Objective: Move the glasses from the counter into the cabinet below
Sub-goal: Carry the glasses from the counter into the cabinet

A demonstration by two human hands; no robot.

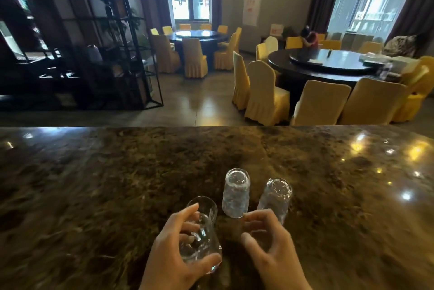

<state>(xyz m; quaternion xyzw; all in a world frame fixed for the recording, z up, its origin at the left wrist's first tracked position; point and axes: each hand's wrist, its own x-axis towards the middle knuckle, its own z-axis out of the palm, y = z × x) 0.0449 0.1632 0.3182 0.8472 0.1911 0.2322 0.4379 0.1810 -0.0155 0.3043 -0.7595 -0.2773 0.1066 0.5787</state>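
**3 glasses on counter, left hand on nearest**

Left hand [175, 246] at 6 o'clock, fingers curled round the nearest glass [200, 231], thumb at its near end; glass looks tilted, contact with the counter [94, 184] unclear. Right hand [270, 242] just beside it at 5 o'clock, fingers loosely curled; whether it grips anything, cannot tell. Middle glass [235, 192] at 12 o'clock of the hands, upside down, textured. Right glass [274, 198] at 1 o'clock, also inverted, its lower part behind the right fingers. Beyond the counter edge: yellow-covered chairs [265, 92] and dark round tables [328, 62], black shelf frame [98, 31] at 10 o'clock.
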